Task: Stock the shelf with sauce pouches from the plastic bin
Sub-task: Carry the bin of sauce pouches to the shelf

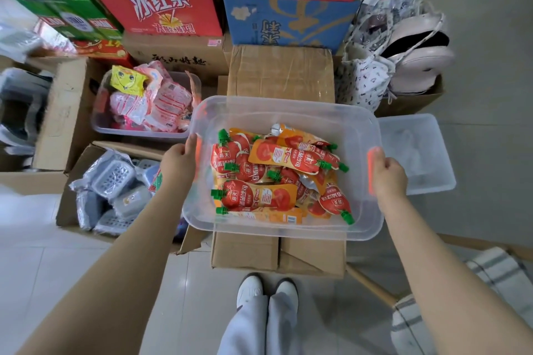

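Fingers (191, 141) of both hands clamp the plastic bin's (288, 112) ends — sauce pouches (277, 176) inside.

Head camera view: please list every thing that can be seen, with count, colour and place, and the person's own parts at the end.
plastic bin: one, clear with orange handles, centre, over a brown carton
sauce pouches: a heap, count unclear, red and orange with green caps, inside the plastic bin
brown carton: one, below and behind the bin
second bin: one, clear, upper left, holding pink and yellow packets
empty bin: one, clear, right of the plastic bin
red drink cartons: two, top
blue carton: one, top centre
green carton: one, top left
wrapped small baskets: several, grey-white, in an open carton, left
bags: a pile, white, top right
shoes: two, white, bottom centre
left hand: on the bin's left handle
right hand: on the bin's right handle
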### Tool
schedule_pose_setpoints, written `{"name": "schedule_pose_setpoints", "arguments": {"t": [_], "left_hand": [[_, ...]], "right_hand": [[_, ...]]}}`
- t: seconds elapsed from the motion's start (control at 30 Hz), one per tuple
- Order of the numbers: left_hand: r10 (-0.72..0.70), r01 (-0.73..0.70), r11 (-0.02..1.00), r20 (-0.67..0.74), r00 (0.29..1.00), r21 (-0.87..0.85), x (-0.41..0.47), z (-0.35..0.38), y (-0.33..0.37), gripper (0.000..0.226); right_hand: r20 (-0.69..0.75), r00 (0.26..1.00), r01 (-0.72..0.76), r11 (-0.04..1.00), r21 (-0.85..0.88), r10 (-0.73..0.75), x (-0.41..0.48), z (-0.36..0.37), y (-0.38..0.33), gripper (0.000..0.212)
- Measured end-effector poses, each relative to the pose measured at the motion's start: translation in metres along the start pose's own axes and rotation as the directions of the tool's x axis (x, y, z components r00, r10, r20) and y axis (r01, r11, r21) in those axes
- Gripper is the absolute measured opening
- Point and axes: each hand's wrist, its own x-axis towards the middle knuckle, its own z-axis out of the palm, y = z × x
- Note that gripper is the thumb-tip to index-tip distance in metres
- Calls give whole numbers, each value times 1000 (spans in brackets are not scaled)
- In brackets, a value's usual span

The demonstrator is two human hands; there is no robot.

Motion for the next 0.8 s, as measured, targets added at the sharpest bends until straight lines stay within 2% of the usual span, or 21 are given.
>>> {"name": "schedule_pose_setpoints", "arguments": {"t": [0.23,0.37,0.47,0.63,0.73,0.8], "left_hand": [[-90,90,996,3,996,-18,-35,-35,-12,60],[-139,140,990,-39,990,17,-74,-86,-8,63],[-208,206,978,-94,974,-33,-119,-141,-5,67],[-291,266,955,-225,930,-133,-207,-250,-22,66],[-347,325,938,-326,879,-123,-254,-314,-58,73],[-382,339,924,-403,832,-176,-282,-351,-88,71]], "right_hand": [[33,999,3,998,-60,-1,-36,-22,-6,66],[58,998,14,993,-118,-7,-81,-50,-31,67],[95,994,66,986,-150,-53,-127,-79,-64,63],[177,964,225,963,-146,-199,-220,-115,-138,60],[255,898,405,901,-157,-359,-279,-112,-184,64],[302,830,529,834,-155,-470,-320,-97,-211,67]]}}
